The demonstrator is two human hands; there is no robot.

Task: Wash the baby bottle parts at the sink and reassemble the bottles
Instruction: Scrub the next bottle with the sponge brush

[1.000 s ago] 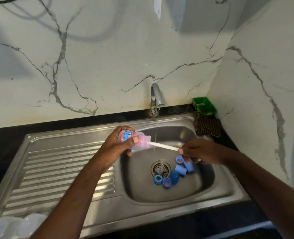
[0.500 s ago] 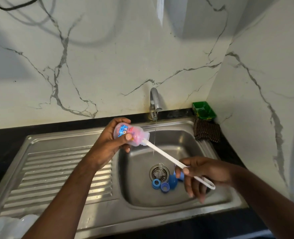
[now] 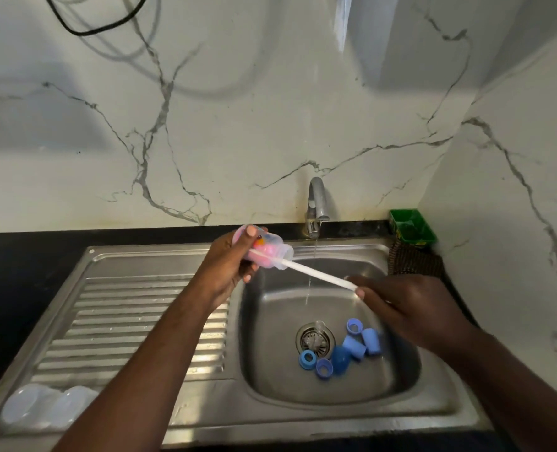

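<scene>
Clear pink bottle (image 3: 275, 248), tilted — white brush (image 3: 319, 274) inside

Veined, perhaps marble walls (image 3: 270, 109); black counter (image 3: 25, 256)

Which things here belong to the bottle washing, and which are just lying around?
In use: baby bottle, bottle brush, blue caps and rings in the sink, running tap.
Lying about: green tray, brown cloth, black cable, whitish pieces on drainboard (unclear).

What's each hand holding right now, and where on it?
The left hand grips the pink baby bottle around its body; the right hand pinches the white brush handle outside the bottle.
</scene>
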